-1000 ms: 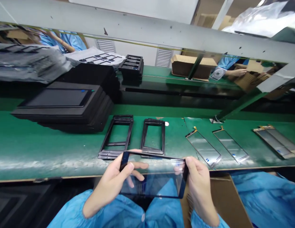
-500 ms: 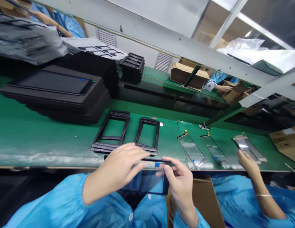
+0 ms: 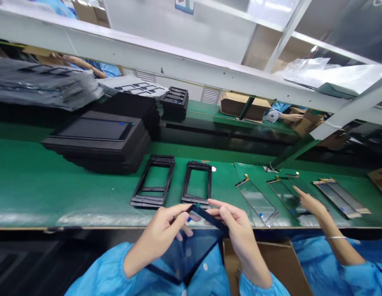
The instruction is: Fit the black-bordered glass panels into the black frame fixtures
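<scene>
Over my lap I see a see-through glass panel with a black border [image 3: 211,220], tilted so one corner points up. Its upper left edge is pinched in my left hand [image 3: 166,230], thumb on top. My right hand [image 3: 235,226] grips the border on the other side, its fingers partly behind the glass. Just beyond my hands, two small stacks of black rectangular frames [image 3: 147,201] lie on the green bench [image 3: 95,201]. Right of them rest clear glass panels [image 3: 257,197] with orange flex tails and blue tabs.
A stack of black foam sheets [image 3: 129,144] at left carries a dark screen [image 3: 92,128]. A co-worker's hand [image 3: 311,203] reaches over the panels at right. Farther right lie overlapping panels [image 3: 339,199]. A white beam [image 3: 178,61] crosses above; a cardboard box [image 3: 271,259] stands below the bench edge.
The held panel has turned from nearly level to corner-up, and my left hand has closed on its edge. The co-worker's hand has moved left from the stacked panels. My view has shifted.
</scene>
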Tool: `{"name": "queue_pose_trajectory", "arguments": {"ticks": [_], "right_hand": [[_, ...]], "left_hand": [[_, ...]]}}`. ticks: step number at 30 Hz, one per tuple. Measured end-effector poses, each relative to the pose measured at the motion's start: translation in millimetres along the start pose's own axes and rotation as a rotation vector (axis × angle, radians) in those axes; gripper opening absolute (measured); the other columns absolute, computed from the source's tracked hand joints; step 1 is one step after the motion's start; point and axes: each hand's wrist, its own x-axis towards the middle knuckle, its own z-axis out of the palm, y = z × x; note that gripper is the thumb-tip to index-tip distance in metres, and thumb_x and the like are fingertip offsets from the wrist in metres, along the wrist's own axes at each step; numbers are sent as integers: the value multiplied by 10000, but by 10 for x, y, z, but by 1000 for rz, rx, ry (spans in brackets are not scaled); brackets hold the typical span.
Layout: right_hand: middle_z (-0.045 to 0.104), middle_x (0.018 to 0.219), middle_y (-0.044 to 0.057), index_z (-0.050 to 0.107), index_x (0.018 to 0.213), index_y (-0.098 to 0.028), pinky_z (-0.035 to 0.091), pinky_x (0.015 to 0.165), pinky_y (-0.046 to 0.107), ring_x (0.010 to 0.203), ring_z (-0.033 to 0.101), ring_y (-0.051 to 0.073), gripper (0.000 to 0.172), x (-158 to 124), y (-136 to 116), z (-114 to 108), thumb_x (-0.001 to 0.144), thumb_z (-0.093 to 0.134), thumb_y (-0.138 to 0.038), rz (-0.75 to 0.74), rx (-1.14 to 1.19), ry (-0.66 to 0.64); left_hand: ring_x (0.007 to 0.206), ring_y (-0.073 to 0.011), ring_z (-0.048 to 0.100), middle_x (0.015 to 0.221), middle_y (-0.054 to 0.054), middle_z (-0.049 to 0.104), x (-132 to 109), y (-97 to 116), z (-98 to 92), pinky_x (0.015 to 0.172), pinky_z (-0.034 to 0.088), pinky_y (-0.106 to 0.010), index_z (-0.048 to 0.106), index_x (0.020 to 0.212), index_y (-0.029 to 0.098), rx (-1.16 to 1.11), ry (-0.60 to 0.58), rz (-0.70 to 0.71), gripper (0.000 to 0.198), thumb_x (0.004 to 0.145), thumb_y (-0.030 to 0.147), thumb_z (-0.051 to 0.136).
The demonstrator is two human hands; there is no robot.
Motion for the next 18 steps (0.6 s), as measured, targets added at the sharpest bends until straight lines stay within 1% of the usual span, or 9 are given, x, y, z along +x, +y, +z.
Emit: {"name": "queue_pose_trajectory", "arguments": {"ticks": [1, 2, 5, 7, 9, 11, 13, 16, 18], "right_hand": [[869, 1005, 124, 862, 1094, -212, 664, 735, 367, 784, 839, 275, 479, 32, 24, -5, 924, 713, -635, 9, 19, 26], [869, 986, 130, 870, 1052, -207, 658, 711, 361, 738, 833, 270, 478, 65, 46, 0, 917, 718, -639, 13, 34, 47], [858, 816, 117, 874, 966, -203, 641, 638, 368, 609, 797, 272, 484, 184, 85, 88, 880, 743, -661, 40, 77, 78], [836, 725, 101, 870, 890, -210, 633, 592, 387, 567, 779, 292, 496, 281, 79, 191, 852, 750, -690, 53, 81, 75], [825, 690, 89, 853, 789, -223, 631, 576, 399, 540, 766, 298, 497, 387, 59, 303, 843, 746, -706, 48, 56, 66], [818, 669, 76, 836, 732, -234, 634, 591, 392, 529, 759, 284, 492, 489, 38, 407, 869, 722, -693, 19, 13, 59], [816, 664, 68, 832, 724, -237, 632, 608, 368, 539, 760, 261, 487, 572, 30, 490, 912, 689, -662, -21, -38, 60], [820, 672, 66, 827, 739, -227, 618, 594, 326, 558, 764, 231, 488, 652, 42, 566, 957, 653, -627, -50, -93, 98], [824, 681, 62, 821, 746, -224, 611, 591, 307, 562, 764, 215, 491, 682, 51, 600, 990, 622, -601, -58, -127, 126]], "left_hand": [[738, -246, 823, 1015, -128, 856, -6, -24, -23, 557, 607, -278, 743, 1320, 155, -100, 50, -36, 436, 1038, 453, 594], [758, -258, 827, 1047, -150, 852, -8, -47, -51, 549, 616, -282, 727, 1314, 140, -186, 98, -64, 451, 1018, 466, 630], [774, -272, 830, 1084, -182, 845, 5, -120, -153, 540, 639, -296, 675, 1329, 128, -342, 210, -96, 530, 951, 496, 731], [771, -283, 831, 1073, -192, 845, 37, -180, -229, 531, 645, -306, 653, 1342, 128, -384, 245, -102, 587, 925, 529, 758], [767, -298, 833, 1066, -201, 845, 84, -247, -315, 518, 646, -317, 647, 1342, 130, -399, 257, -106, 623, 908, 561, 767], [773, -303, 834, 1071, -201, 845, 139, -309, -412, 520, 649, -324, 641, 1350, 140, -409, 259, -110, 629, 909, 570, 766], [785, -302, 834, 1075, -196, 845, 195, -354, -518, 531, 653, -324, 643, 1348, 149, -418, 242, -123, 610, 919, 567, 761], [786, -302, 832, 1070, -192, 845, 276, -385, -681, 546, 656, -332, 639, 1360, 154, -416, 206, -159, 603, 935, 571, 741], [824, -309, 834, 1125, -199, 834, 328, -373, -780, 592, 668, -354, 646, 1368, 159, -366, 168, -180, 558, 978, 557, 684]]}}
